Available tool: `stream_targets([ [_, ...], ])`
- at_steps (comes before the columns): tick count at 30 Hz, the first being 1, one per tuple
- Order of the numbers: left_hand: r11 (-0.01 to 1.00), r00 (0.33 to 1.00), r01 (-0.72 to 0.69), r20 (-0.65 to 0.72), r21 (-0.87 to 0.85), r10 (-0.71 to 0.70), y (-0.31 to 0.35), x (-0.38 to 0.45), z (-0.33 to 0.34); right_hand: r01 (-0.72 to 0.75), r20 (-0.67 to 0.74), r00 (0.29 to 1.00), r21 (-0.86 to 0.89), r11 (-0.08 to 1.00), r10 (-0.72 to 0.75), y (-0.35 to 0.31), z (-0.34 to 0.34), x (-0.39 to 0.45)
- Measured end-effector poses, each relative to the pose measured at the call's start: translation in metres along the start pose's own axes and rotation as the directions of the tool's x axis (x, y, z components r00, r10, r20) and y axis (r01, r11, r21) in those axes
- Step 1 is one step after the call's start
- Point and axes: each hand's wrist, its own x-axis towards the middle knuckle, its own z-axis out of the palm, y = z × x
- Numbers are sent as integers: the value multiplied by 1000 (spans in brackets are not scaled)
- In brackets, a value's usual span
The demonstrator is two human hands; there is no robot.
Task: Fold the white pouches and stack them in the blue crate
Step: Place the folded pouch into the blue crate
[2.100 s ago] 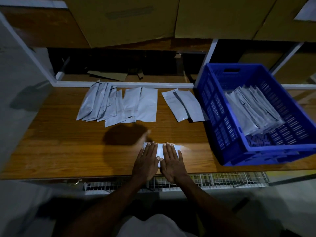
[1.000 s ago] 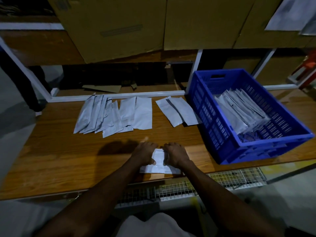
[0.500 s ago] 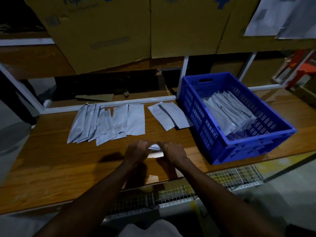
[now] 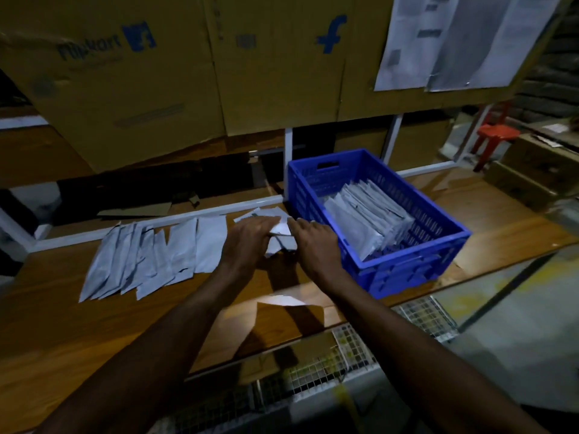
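Note:
A folded white pouch [image 4: 281,229] is held between both hands above the wooden table, just left of the blue crate [image 4: 407,270]. My left hand [image 4: 247,238] grips its left end and my right hand [image 4: 315,242] grips its right end. Under the hands lie two flat pouches [image 4: 283,245], partly hidden. A fanned row of several unfolded white pouches [image 4: 156,255] lies on the table to the left. Inside the crate, several folded pouches [image 4: 366,217] lean in a stack.
The wooden table [image 4: 78,333] has a white frame rail [image 4: 141,222] along its back. Large cardboard boxes [image 4: 188,73] hang over it from the shelf above. A wire mesh tray [image 4: 329,364] runs under the front edge. A red stool [image 4: 493,136] stands far right.
Both hands pressed a pouch flat near the front edge, folded it, then lifted it and carried it away from me and to the right, toward the crate. The view tilted up.

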Motion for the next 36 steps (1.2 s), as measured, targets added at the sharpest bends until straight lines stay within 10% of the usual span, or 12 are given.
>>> stream_targets([
  [8, 973, 972, -231, 58, 24, 230, 51, 111, 12, -136, -41, 990, -79, 988, 133, 90, -51, 14],
  [18, 900, 804, -433, 472, 47, 362, 85, 218, 90, -391, 153, 911, 27, 920, 383, 166, -37, 23],
  [24, 955, 652, -297, 731, 0, 202, 70, 243, 154, -519, 308, 827, 98, 849, 470, 190, 10, 39],
  [29, 981, 571, 172, 803, 85, -170, 52, 257, 205, -569, 428, 766, 103, 816, 480, 198, 52, 57],
  [32, 972, 484, 227, 859, 65, -171, 38, 261, 224, -579, 509, 726, 93, 810, 461, 201, 75, 70],
  [36, 996, 394, -41, 917, 79, -57, 20, 268, 244, -582, 577, 696, 105, 807, 427, 201, 100, 82],
])
